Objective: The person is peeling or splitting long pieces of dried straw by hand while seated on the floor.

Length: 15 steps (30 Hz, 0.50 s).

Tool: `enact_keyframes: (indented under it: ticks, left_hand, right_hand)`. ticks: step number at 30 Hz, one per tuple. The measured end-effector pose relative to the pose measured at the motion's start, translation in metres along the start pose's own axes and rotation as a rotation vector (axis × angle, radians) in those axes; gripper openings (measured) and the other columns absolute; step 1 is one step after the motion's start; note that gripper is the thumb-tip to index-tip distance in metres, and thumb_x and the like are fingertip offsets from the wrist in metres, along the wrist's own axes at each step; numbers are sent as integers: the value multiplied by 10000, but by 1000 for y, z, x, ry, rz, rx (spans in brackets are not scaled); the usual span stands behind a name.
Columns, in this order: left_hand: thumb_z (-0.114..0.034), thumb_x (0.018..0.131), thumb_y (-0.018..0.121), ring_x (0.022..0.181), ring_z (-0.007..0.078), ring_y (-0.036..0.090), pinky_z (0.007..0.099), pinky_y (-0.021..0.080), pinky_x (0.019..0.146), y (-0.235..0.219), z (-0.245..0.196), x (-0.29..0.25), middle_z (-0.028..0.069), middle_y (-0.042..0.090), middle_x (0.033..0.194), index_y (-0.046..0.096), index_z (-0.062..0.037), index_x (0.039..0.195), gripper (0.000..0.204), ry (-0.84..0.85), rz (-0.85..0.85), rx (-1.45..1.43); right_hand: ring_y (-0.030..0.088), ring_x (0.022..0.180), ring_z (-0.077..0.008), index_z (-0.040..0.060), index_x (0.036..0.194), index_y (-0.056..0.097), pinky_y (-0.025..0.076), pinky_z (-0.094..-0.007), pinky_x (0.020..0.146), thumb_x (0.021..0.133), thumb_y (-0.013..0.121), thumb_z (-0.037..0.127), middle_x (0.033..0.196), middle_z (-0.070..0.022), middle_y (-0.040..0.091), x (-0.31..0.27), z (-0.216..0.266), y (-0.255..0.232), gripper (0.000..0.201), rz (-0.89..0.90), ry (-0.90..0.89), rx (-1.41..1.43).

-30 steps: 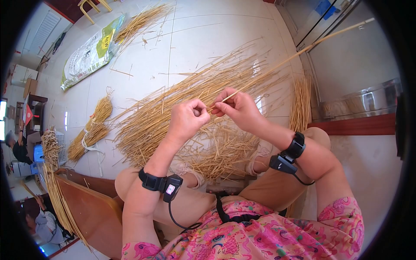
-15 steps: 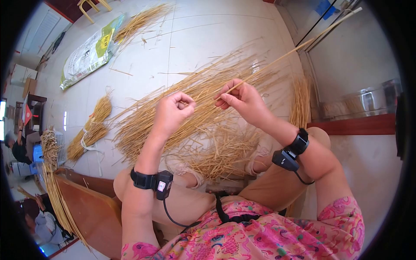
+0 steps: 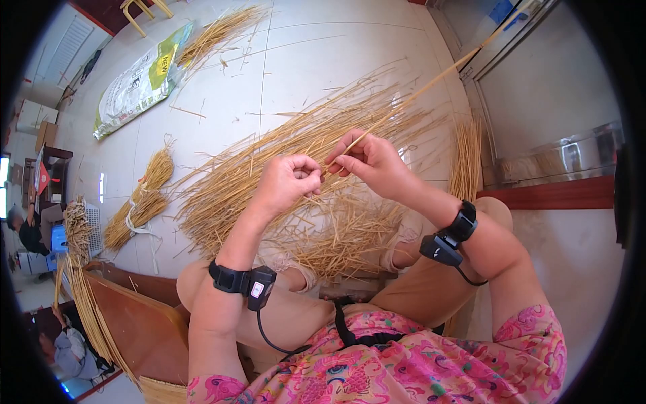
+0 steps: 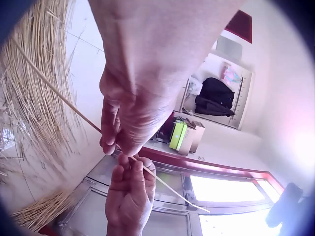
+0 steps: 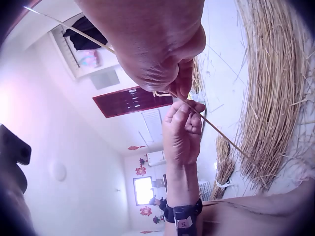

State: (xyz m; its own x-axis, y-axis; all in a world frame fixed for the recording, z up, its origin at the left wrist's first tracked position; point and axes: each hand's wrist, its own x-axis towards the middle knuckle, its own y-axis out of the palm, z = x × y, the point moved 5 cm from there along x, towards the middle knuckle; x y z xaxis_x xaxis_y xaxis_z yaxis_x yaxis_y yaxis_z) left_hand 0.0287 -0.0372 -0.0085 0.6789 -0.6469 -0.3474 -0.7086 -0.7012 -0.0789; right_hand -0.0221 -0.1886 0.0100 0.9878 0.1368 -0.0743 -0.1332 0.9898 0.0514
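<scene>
A long, thin straw stalk (image 3: 441, 79) slants from the fingers up toward the glass door. My right hand (image 3: 370, 163) pinches it between thumb and fingers. Close beside it, my left hand (image 3: 288, 183) has thumb and forefinger together on the same stalk, fingertips nearly meeting the right hand's. In the right wrist view the stalk (image 5: 221, 132) carries on past the left fingertips toward the floor. Under both hands a wide spread of loose straw (image 3: 269, 161) lies on the tiles, with shorter broken pieces (image 3: 343, 236) nearer the feet.
A tied straw bundle (image 3: 141, 202) lies to the left, a printed sack (image 3: 138, 87) behind it. Another straw bundle (image 3: 465, 161) stands by the glass door (image 3: 552, 101) at right. A wooden board (image 3: 134, 323) is at the lower left. Other people (image 3: 67, 350) sit at far left.
My left hand drew away to the left, then came back to the right hand. The stalk's far end has swung upward and left; the right hand has shifted only slightly.
</scene>
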Motion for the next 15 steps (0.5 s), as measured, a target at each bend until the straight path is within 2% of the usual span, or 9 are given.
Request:
enact_keyframes:
  ticks: [3,6,12,15]
  left_hand:
    - [-28,812,568,638,98,625,209,506,575,-2,3,1,98,648,780,605,46,877,105,-6,1,-13]
    - [-23,788,591,611,95,625,211,498,546,-1,3,3,60,634,690,602,28,819,62,18,-25,-34]
    - [-45,744,629,545,65,558,202,458,510,-9,8,7,35,620,659,611,6,763,58,35,-198,-11]
    - [-39,761,588,556,52,525,184,416,504,-35,20,13,30,628,724,597,-15,809,54,-15,-308,151]
  right_hand:
    - [615,861,-115,-4,972,488,512,-248,773,907,489,-3,927,-81,627,0,2,1,66,6,-14,-33]
    - [615,870,-113,-5,966,492,512,-243,777,907,486,-5,924,-76,629,-1,2,3,59,11,-31,-63]
    - [617,897,-122,-5,964,490,510,-244,781,912,471,-7,953,-84,623,-2,2,6,55,-37,-46,-108]
    - [615,889,-122,-3,964,487,508,-244,781,910,474,-3,947,-84,617,-3,10,6,56,-52,-67,-31]
